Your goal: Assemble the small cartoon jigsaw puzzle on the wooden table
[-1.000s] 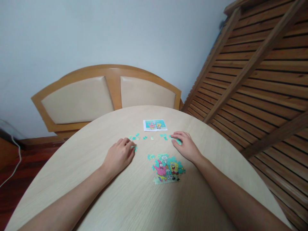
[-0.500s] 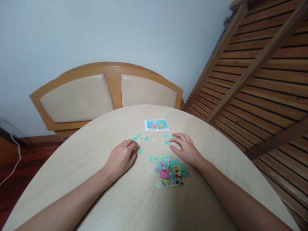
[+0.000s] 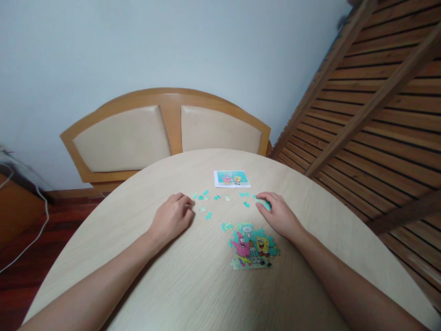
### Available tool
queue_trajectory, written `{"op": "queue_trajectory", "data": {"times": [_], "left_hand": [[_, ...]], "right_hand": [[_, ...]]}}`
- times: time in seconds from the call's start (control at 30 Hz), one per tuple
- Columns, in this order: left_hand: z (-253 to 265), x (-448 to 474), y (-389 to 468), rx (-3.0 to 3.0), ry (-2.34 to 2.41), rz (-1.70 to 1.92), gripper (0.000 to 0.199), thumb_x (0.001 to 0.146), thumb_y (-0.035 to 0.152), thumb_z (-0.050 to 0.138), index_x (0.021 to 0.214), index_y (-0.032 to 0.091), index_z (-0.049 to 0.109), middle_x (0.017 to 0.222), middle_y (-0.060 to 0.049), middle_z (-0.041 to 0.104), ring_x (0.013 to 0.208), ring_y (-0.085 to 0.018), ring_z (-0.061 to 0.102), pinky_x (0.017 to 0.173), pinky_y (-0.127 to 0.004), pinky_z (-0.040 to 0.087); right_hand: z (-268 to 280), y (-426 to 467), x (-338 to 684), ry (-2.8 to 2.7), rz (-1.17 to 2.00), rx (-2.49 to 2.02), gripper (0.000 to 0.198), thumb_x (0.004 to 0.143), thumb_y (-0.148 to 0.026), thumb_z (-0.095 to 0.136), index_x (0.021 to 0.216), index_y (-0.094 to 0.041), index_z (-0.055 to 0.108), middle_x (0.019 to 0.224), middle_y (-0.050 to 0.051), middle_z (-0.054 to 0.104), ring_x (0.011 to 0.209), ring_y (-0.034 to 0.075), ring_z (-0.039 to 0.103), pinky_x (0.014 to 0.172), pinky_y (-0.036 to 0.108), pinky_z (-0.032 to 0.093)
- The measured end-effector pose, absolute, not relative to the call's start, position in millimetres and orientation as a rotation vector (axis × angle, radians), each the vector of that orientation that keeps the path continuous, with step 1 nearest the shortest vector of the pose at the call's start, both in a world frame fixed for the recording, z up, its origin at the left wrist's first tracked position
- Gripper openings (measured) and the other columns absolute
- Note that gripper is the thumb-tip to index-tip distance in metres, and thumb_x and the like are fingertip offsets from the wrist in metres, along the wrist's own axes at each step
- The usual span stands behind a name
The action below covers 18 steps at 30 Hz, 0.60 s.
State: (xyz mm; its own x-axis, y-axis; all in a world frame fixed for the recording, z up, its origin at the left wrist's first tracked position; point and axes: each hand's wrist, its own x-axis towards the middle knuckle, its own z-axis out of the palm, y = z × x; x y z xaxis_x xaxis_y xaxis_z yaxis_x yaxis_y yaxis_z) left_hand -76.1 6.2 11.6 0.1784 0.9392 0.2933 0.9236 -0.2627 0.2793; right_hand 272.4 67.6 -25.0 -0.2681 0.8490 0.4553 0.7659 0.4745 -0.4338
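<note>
My left hand (image 3: 173, 214) rests on the table left of the loose pieces, its fingers curled in and the thumb close below the index finger. Whatever may be inside it is hidden. A pale puzzle piece (image 3: 202, 209) and a teal puzzle piece (image 3: 208, 215) lie just right of its fingertips. My right hand (image 3: 279, 214) is open, thumb and fingers apart around teal pieces (image 3: 267, 205) on the table. Between and nearer me lies the partly joined cartoon jigsaw puzzle (image 3: 253, 248), with pink and yellow figures and an uneven outline.
A printed picture card (image 3: 232, 179) of the same cartoon lies farther back on the round wooden table (image 3: 179, 285). Several loose pieces (image 3: 217, 197) are strewn in front of it. A padded headboard (image 3: 124, 140) and slatted wood (image 3: 372, 105) stand beyond.
My left hand has drawn slightly left, away from the pieces, uncovering a pale one. My right hand has shifted a little right, showing teal pieces by its thumb. The view has turned slightly left.
</note>
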Motion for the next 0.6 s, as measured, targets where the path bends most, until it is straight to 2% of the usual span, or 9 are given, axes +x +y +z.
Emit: {"op": "queue_trajectory", "data": {"times": [0.27, 0.6], "left_hand": [[10.0, -68.7, 6.0, 2.477, 1.769, 0.645, 0.021, 0.092, 0.028, 0.053, 0.103, 0.019, 0.068, 0.103, -0.009, 0.067, 0.097, -0.026, 0.063, 0.088, -0.04, 0.052], [10.7, -61.7, 4.9, 2.53, 1.583, 0.681, 0.026, 0.088, 0.031, 0.061, 0.109, 0.017, 0.069, 0.107, -0.01, 0.066, 0.099, -0.027, 0.062, 0.092, -0.042, 0.051]], "right_hand": [[-24.0, 66.9, 271.1, -2.066, 0.182, -1.331, 0.023, 0.09, -0.034, 0.055, 0.107, -0.022, 0.064, 0.109, 0.01, 0.07, 0.107, 0.029, 0.062, 0.098, 0.046, 0.048], [-24.2, 67.9, 271.0, -2.055, 0.232, -1.292, 0.023, 0.092, -0.032, 0.052, 0.109, -0.02, 0.062, 0.11, 0.011, 0.07, 0.106, 0.028, 0.063, 0.097, 0.047, 0.048]]}}
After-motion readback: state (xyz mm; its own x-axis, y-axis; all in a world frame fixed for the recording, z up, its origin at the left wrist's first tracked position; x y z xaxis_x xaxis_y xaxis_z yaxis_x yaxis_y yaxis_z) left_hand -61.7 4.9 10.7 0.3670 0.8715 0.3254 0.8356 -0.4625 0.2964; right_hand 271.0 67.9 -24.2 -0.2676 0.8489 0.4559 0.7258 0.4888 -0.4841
